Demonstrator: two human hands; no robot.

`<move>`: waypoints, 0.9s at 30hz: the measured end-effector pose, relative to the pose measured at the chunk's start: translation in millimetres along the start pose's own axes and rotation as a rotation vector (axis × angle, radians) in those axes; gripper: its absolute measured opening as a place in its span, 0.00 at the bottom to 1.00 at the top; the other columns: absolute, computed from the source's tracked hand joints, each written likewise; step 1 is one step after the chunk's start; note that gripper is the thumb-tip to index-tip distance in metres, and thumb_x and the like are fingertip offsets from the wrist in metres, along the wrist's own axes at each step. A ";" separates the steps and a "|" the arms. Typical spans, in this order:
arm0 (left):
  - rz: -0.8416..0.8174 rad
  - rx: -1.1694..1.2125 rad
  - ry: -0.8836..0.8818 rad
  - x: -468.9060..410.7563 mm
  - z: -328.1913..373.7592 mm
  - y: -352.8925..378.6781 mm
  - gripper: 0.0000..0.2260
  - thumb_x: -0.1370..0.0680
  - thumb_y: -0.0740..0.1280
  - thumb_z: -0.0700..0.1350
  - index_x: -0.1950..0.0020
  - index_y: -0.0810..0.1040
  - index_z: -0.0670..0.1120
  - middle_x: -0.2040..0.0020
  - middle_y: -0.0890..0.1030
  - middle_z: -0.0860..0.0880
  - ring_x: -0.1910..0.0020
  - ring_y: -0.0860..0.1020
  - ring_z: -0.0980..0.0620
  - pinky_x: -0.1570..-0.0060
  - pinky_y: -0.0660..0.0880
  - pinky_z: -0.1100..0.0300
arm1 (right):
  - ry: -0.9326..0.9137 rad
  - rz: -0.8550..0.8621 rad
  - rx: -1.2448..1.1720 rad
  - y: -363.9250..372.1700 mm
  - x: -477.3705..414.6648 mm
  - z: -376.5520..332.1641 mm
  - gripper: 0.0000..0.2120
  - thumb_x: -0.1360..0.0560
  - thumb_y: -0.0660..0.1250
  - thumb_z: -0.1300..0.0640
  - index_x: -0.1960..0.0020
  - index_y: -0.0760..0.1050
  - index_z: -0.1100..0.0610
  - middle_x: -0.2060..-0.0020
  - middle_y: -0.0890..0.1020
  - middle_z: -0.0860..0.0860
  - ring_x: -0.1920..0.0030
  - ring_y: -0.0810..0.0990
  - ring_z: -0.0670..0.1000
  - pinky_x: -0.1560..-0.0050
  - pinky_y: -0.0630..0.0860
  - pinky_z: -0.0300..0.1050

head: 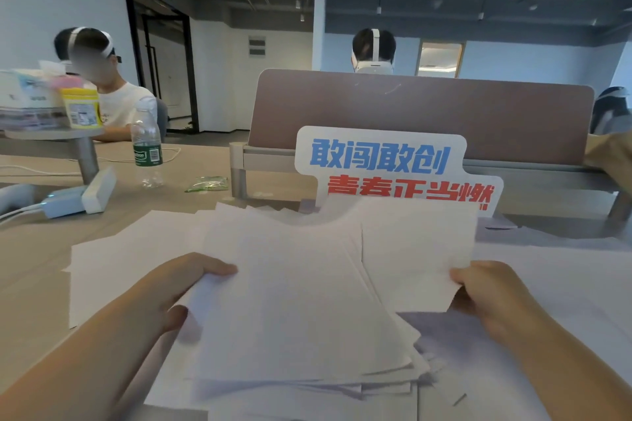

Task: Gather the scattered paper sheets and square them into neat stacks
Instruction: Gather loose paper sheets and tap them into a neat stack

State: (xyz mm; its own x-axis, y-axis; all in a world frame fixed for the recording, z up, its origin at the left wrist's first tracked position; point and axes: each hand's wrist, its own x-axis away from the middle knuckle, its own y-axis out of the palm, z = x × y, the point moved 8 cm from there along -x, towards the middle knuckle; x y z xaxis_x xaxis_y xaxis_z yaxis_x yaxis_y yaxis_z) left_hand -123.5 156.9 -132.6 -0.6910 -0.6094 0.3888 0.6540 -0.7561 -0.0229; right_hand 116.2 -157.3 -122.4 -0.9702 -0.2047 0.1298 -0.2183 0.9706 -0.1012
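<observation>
Both forearms are reaching in from the bottom edge. Left hand [184, 287] is gripping the near-left edge of a messy bundle of sheets [301, 301], thumb on top, fingers curling under. Right hand [485, 290] is pinching the bundle's right edge, thumb on top too. Bundle is sitting just in front of the sign [386, 161], its far edge covering the sign's lower line of text. Its sheets are fanning out at diff. angles, w/ corners sticking out esp. at the near right. More loose sheets [113, 267] are lying flat on the desk [30, 270] in front & to the left of the sign. Bottle [147, 143] is standing well left of the sign.

Step in hand, prob.: squaring this bundle. Doing it well means loosening both grips so the sheets can slide, tipping the bundle upright, tapping the long edge on the desk, then turning & tapping the short edge. Squeezing hard is risking creases in the skewed sheets.
</observation>
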 end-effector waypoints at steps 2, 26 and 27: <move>-0.041 -0.009 0.025 3.2 -2.2 4.7 0.12 0.33 0.71 0.35 0.50 0.81 0.35 0.61 0.85 0.37 0.69 0.83 0.42 0.68 0.80 0.53 | 0.060 -0.086 -0.078 7.4 1.6 4.1 0.08 0.26 0.59 0.74 0.51 0.76 0.70 0.60 0.81 0.62 0.63 0.80 0.58 0.71 0.78 0.44; -0.076 -0.017 0.203 3.5 3.8 16.1 0.11 0.26 0.67 0.33 0.44 0.80 0.39 0.52 0.85 0.38 0.54 0.83 0.38 0.50 0.78 0.46 | 0.062 -0.388 0.233 23.6 14.1 5.3 0.18 0.25 0.68 0.51 0.45 0.76 0.66 0.56 0.85 0.62 0.55 0.84 0.60 0.55 0.81 0.49; -0.079 0.014 0.251 6.8 10.5 16.8 0.10 0.26 0.68 0.34 0.46 0.80 0.40 0.54 0.85 0.40 0.58 0.84 0.40 0.55 0.79 0.49 | 0.012 -0.362 0.173 24.5 11.4 -0.5 0.21 0.27 0.68 0.48 0.44 0.76 0.65 0.54 0.85 0.62 0.54 0.84 0.59 0.51 0.80 0.51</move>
State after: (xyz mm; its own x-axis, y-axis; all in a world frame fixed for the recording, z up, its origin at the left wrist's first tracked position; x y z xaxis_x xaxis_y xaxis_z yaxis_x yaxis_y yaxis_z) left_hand -113.9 142.6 -120.6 -0.7935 -0.5904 0.1477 0.5984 -0.8011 0.0121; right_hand 99.9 -135.8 -123.0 -0.8265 -0.5267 0.1986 -0.5609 0.8004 -0.2117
